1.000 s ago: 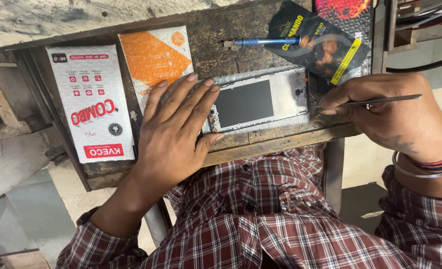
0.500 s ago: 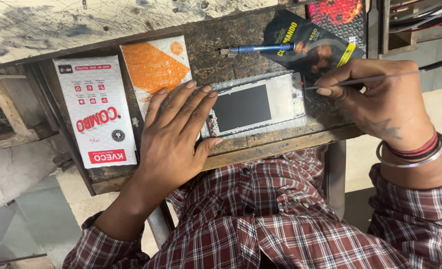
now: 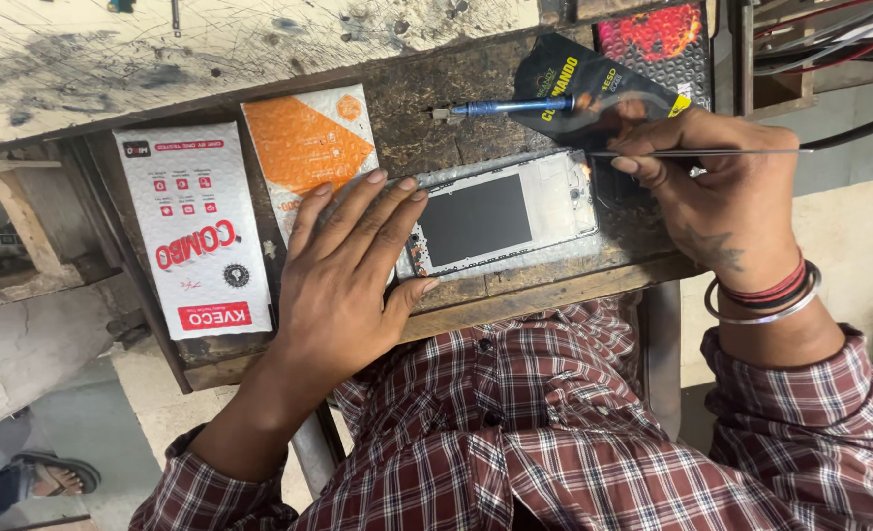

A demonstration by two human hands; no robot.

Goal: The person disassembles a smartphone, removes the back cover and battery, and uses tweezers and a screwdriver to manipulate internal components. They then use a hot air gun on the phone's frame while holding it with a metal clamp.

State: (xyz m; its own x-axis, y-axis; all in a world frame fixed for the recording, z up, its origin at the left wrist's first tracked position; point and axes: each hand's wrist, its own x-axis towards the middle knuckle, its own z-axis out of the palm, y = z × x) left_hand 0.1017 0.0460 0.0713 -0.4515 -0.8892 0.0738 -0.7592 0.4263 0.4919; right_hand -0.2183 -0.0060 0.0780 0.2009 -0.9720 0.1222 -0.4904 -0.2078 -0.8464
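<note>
An opened phone frame point(image 3: 505, 218) with a dark panel lies flat on a worn wooden bench point(image 3: 436, 108). My left hand point(image 3: 343, 275) rests flat on the bench, fingers spread over the frame's left end. My right hand point(image 3: 722, 192) hovers at the frame's right end, pinching thin metal tweezers point(image 3: 712, 152) that point left toward the frame's upper right corner. A blue screwdriver point(image 3: 510, 106) lies just beyond the frame.
A white and red packet point(image 3: 195, 231) and an orange and white packet point(image 3: 308, 147) lie left of the phone. Dark packets point(image 3: 594, 79) sit at the back right. Cables point(image 3: 830, 39) hang at the far right. A sandalled foot point(image 3: 53, 477) shows on the floor below.
My right hand has lifted and moved left with the tweezers, from the bench's right edge up to the frame's upper right corner. My left hand stays flat on the frame.
</note>
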